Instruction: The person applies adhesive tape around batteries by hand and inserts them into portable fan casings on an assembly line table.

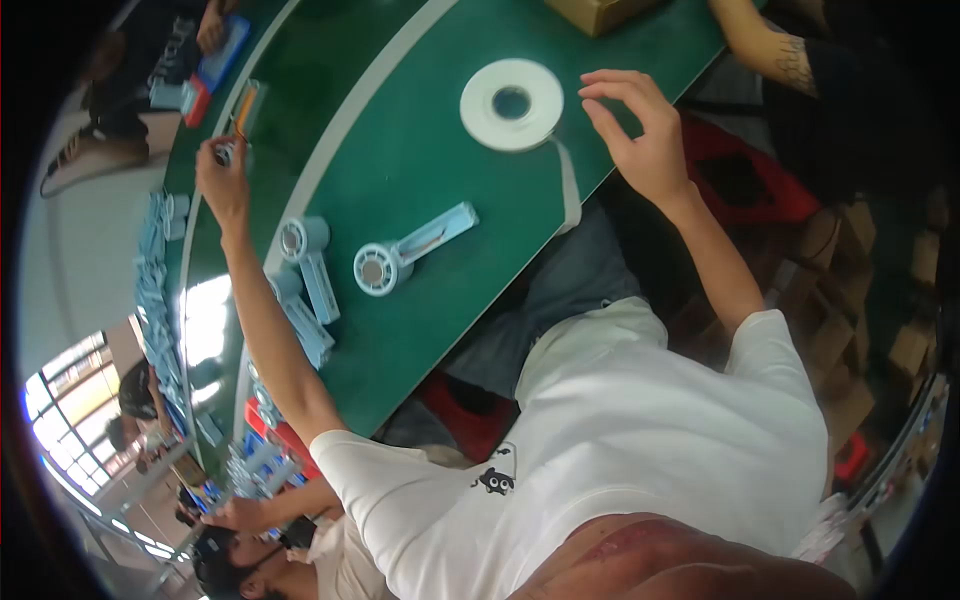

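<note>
My left hand (222, 190) reaches over the dark green belt with fingers closed round the round head of a small handheld fan (230, 153). The fan's open handle, with something orange in it, points away from me. My right hand (645, 140) hovers right of a roll of white tape (480, 108), fingers curved and apart from the thumb, nothing visible in them. A loose strip of tape (570, 180) hangs from the roll over the table's edge. A light blue handheld fan (383, 268) lies mid-table with its handle open, and another fan (305, 240) lies beside my left forearm.
Many light blue parts (155, 290) are heaped along the belt's far side. A cardboard box (600, 12) stands at the table's top edge. Co-workers' arms (750, 35) show at upper right, upper left and lower left. Red stools (745, 180) stand beside the table.
</note>
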`<state>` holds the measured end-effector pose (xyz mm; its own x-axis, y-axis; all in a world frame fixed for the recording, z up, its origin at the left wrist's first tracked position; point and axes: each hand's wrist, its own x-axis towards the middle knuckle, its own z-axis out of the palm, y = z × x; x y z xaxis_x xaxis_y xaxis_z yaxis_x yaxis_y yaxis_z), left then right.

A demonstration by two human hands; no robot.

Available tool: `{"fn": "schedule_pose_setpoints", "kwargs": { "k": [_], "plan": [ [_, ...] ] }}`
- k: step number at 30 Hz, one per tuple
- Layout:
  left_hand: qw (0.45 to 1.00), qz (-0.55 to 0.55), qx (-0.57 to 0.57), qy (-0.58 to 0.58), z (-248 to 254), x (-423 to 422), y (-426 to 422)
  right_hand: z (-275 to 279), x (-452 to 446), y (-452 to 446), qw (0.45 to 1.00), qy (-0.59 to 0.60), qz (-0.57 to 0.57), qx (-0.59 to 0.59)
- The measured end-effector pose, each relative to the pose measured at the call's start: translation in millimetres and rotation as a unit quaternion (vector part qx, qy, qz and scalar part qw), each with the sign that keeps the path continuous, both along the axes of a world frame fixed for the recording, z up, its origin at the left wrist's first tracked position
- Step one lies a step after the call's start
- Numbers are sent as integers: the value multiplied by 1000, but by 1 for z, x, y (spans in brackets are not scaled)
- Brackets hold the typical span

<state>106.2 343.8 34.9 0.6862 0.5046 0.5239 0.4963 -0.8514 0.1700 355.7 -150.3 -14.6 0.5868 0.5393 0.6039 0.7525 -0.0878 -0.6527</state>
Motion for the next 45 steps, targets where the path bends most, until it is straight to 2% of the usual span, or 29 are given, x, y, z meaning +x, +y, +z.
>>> {"fn": "schedule_pose_setpoints", "kwargs": {
  "k": [2, 4, 5, 7, 8, 10, 12, 14, 15, 16, 19, 20, 22, 26, 28, 30, 31, 33, 34, 35, 37, 38, 40, 43, 45],
  "plan": [
    [998, -8, -62, 15, -58, 2, 53, 6, 11, -5, 1000, 19, 9, 20],
    [990, 105, -67, 61, -58, 16, 35, 12, 45, -9, 999, -33, -25, 24],
    [992, 97, -62, 56, -53, 22, 25, 17, 68, -11, 996, -77, -47, 17],
    [988, 33, 144, 37, -43, 26, 3, 45, 105, -4, 982, -154, -110, 4],
    [988, 33, 146, 30, -33, 30, -19, 58, 122, 3, 976, -175, -130, 2],
    [983, -168, -50, 51, 9, 48, -85, 75, 158, 17, 974, -181, -129, -37],
    [964, -199, -140, 105, 35, 61, -152, 77, 192, 31, 977, -172, -103, -78],
    [936, -268, -190, 124, 43, 72, -202, 62, 224, 44, 937, -209, -64, -274],
    [931, -290, -172, 140, 45, 76, -224, 57, 232, 48, 902, -222, -43, -368],
    [925, -310, -154, 153, 45, 79, -243, 57, 238, 50, 901, -227, -39, -368],
    [908, -368, -128, 152, 33, 73, -291, 56, 248, 57, 915, -94, 11, -393],
    [900, -398, -122, 128, 30, 66, -310, 55, 248, 58, 911, -103, 23, -397],
    [879, -441, -164, 83, 21, 45, -346, 51, 257, 59, 864, -210, -24, -457],
    [881, -417, -221, 23, -1, -23, -388, 40, 256, 55, 748, -408, -78, -518],
    [922, -318, -217, -51, -15, -61, -393, 30, 276, 51, 739, -388, -91, -543],
    [939, -246, -222, -95, -29, -96, -393, 46, 250, 65, 703, -361, -113, -603],
    [954, -189, -202, -118, -36, -111, -390, 62, 232, 66, 664, -395, -126, -622],
    [964, -111, -190, -151, -52, -135, -389, 54, 270, 74, 685, -281, -78, -667],
    [968, -73, -173, -166, -63, -144, -385, 48, 283, 72, 678, -296, -68, -669],
    [971, -35, -153, -180, -73, -151, -380, 45, 296, 72, 620, -312, -3, -720],
    [968, 16, -135, -209, -86, -156, -382, 56, 286, 89, 544, -343, 59, -763],
    [970, 10, -129, -206, -90, -155, -385, 61, 284, 92, 538, -333, 65, -772],
    [973, -9, -110, -203, -95, -148, -385, 63, 287, 91, 602, -260, 46, -754],
    [976, 19, -78, -202, -99, -144, -386, 60, 284, 80, 725, -83, 9, -684],
    [977, 30, -57, -202, -101, -146, -383, 58, 285, 74, 780, 31, -2, -624]
  ]
}}
